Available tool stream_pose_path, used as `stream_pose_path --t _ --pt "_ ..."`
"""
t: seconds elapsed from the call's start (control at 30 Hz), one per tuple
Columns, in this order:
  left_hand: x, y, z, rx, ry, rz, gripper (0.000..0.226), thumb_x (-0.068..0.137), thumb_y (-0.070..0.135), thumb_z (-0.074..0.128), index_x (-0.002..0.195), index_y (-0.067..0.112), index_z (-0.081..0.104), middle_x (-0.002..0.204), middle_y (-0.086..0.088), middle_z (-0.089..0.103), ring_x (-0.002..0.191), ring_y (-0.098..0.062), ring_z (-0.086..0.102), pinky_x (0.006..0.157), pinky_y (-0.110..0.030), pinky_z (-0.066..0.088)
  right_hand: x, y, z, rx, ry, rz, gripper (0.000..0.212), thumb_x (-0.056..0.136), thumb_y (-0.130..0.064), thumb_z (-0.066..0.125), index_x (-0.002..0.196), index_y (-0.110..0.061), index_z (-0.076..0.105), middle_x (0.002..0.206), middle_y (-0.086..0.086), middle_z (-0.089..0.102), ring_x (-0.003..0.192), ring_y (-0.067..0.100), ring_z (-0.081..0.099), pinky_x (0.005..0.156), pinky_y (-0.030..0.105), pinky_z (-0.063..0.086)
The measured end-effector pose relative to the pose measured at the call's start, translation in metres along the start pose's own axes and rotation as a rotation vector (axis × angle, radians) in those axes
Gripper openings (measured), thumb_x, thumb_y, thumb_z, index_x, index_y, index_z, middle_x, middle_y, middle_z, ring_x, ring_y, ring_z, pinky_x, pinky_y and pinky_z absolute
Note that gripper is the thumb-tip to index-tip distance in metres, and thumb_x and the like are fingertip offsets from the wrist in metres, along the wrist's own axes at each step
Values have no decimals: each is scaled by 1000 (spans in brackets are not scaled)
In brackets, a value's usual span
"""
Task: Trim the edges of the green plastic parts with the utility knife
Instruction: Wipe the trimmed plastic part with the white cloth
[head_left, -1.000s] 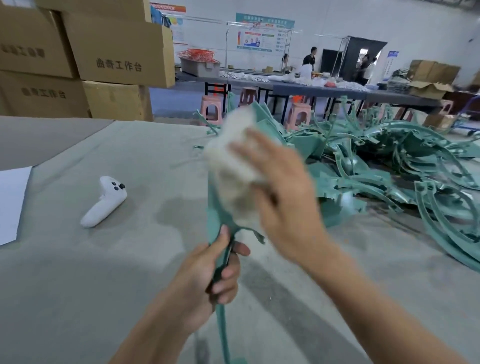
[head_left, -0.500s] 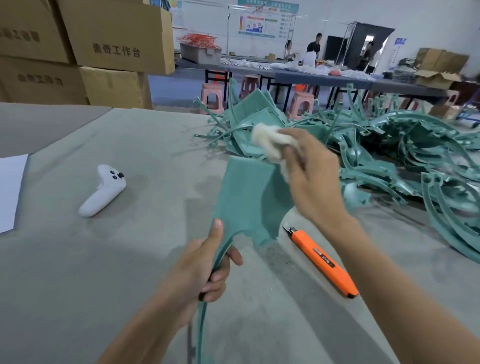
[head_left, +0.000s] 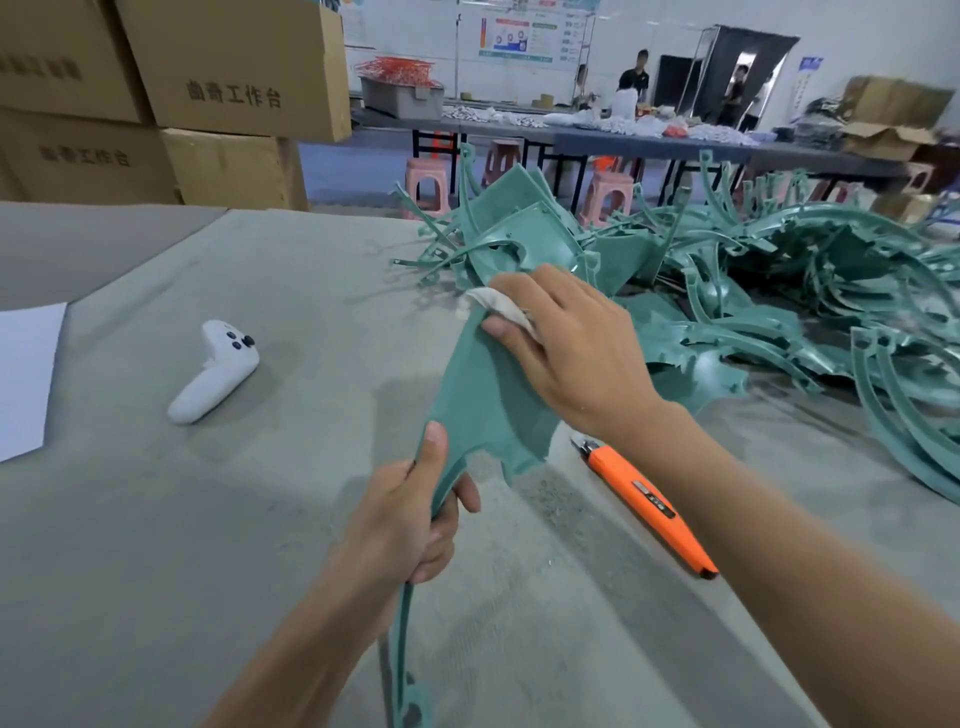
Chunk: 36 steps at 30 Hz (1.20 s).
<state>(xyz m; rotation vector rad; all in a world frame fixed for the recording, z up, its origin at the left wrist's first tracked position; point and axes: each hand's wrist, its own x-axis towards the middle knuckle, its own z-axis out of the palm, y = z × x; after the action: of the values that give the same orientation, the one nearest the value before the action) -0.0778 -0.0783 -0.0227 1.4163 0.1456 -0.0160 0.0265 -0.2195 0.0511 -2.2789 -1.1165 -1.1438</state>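
Note:
My left hand (head_left: 410, 525) grips the narrow stem of a green plastic part (head_left: 480, 405) and holds it up over the grey table (head_left: 208, 519). The part's wide flat panel fans upward. My right hand (head_left: 561, 343) presses a white cloth (head_left: 496, 306) against the panel's upper edge, thumb and fingers pinching the cloth. The orange utility knife (head_left: 649, 506) lies on the table under my right forearm, blade end pointing away from me. Neither hand touches it.
A large heap of green plastic parts (head_left: 779, 291) covers the table's far right. A white controller (head_left: 215, 376) and a white sheet (head_left: 23, 374) lie at left. Cardboard boxes (head_left: 228, 93) stack at back left. People stand by a distant table (head_left: 675, 140) with pink stools.
My right hand with the cloth has moved down onto the part's upper edge. The knife, hidden a second ago, now shows on the table. My left hand keeps its hold.

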Motion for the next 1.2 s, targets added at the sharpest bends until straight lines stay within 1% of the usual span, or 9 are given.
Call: stream_pose_path --t 0.17,0.27,0.4,0.63,0.83,0.9,1.0,1.1,1.2 --pt "1 0 -2 -67 -17 -51 61 68 73 42 53 15 53 40 3 19 29 -8 14 33 -9 18 -17 46 -4 74 89 179 49 103 -36 37 64 -9 48 55 1 41 51 26 43 48 45 39" --pt "2 2 -3 -163 -14 -72 62 71 72 42 58 12 50 41 4 18 29 -7 13 32 -10 18 -25 63 -8 171 264 461 58 105 -36 37 49 -22 44 42 -8 39 42 10 39 46 31 33" --pt "5 3 -11 -285 23 -106 61 79 70 41 62 11 48 43 4 17 30 -7 12 30 -11 18 -20 82 -22 304 533 938 59 108 -39 36 53 -18 31 47 -4 31 40 6 24 46 28 18" --pt "3 3 3 -253 -7 -75 61 76 68 40 60 10 50 40 3 19 26 -6 14 31 -10 18 -10 10 2 838 141 970 62 104 -52 29 89 -2 62 60 -8 60 51 6 53 46 19 41" --pt "-4 2 -2 -173 -37 -86 60 79 67 39 58 12 52 41 3 20 27 -6 15 31 -12 18 9 45 -23 643 633 1143 51 105 -43 42 59 -19 38 48 -10 39 40 8 32 46 28 25" --pt "-1 0 -2 -114 -22 -63 59 81 64 39 65 8 52 41 3 22 29 -7 16 32 -12 18 9 61 -39 492 681 996 47 107 -38 40 64 -19 40 55 -5 39 44 7 33 47 27 23" --pt "1 -4 3 -36 -22 -44 55 89 57 41 74 6 58 45 4 28 32 -7 19 34 -14 19 9 23 -36 287 534 382 34 107 -27 40 86 -10 61 69 -8 53 56 0 46 54 12 34" --pt "-1 -6 7 -19 -28 -41 50 102 38 37 71 7 59 45 2 29 31 -7 18 34 -13 19 -7 -30 -3 24 166 -338 29 105 -21 48 96 -10 72 84 4 67 76 20 59 75 31 49" --pt "-5 -5 6 -19 -27 -37 50 105 17 26 63 8 53 41 2 27 29 -6 16 33 -11 17 -17 -38 23 -190 -45 -583 9 85 -8 67 77 -12 69 65 4 58 59 25 56 61 36 49"
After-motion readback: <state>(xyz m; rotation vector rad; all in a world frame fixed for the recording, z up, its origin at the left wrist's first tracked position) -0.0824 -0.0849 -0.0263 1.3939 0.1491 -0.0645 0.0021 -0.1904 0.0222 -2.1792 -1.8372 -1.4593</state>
